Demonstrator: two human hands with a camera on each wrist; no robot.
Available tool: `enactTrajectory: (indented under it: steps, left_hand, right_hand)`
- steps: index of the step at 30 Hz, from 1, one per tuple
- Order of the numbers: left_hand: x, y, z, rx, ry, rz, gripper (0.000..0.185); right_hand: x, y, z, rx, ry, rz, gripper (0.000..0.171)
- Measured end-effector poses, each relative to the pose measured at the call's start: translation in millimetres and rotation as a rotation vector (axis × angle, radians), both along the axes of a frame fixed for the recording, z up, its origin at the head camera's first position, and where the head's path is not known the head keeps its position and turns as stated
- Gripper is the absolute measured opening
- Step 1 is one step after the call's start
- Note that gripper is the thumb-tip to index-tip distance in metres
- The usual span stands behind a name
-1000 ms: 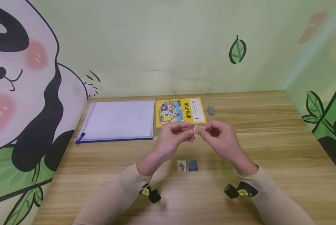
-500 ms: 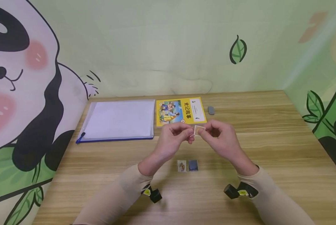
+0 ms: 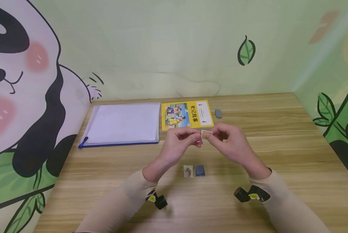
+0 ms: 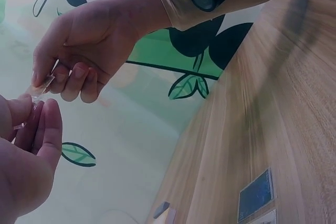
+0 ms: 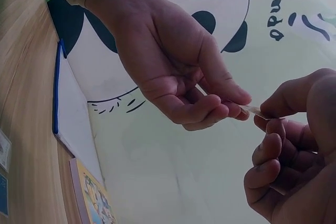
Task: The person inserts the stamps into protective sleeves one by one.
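Note:
Both hands are raised above the middle of the wooden table (image 3: 279, 152). My right hand (image 3: 230, 144) pinches a small square card (image 3: 206, 134) by its right edge, and my left hand (image 3: 181, 144) pinches it at the left edge. In the right wrist view the card (image 5: 254, 111) shows edge-on between the two hands' fingertips. In the left wrist view the card (image 4: 42, 86) is a thin strip. Two more small cards lie flat below the hands: a pale picture card (image 3: 188, 171) and a dark blue card (image 3: 200, 170).
A yellow picture book (image 3: 187, 115) lies at the back centre, with a white document folder edged in blue (image 3: 122, 124) to its left. A small grey eraser (image 3: 218, 113) lies right of the book. Panda-painted walls enclose the table on the left, back and right.
The hands and the card between them stay almost in place; my right forearm has shifted slightly to the right and the fingers have adjusted a little.

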State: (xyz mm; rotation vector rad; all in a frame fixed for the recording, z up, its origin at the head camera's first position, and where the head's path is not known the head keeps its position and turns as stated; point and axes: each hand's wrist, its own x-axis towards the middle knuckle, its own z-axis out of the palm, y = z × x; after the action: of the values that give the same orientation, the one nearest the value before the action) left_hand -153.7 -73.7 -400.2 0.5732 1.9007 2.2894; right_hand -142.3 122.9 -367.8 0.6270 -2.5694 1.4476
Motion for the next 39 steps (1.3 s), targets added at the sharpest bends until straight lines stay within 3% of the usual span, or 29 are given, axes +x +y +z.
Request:
enactTrajectory:
  steps: [13,27,39]
  left_hand:
    - [1.0,-1.9,1.5,0.015,-0.011,-0.041,0.02]
    - [2.1,1.1,-1.7,0.073,0.003,-0.074,0.021]
    - [1.5,2.5,-1.7,0.049,-0.008,-0.08,0.018]
  right_hand:
    - [-6.5,3.7,9.3,0.149,0.085,0.105,0.011]
    - [-10.4,7.4,12.2,0.155,0.111,0.179,0.016]
    - [-18.1,12.0,9.1,0.135,0.052,0.29,0.014]
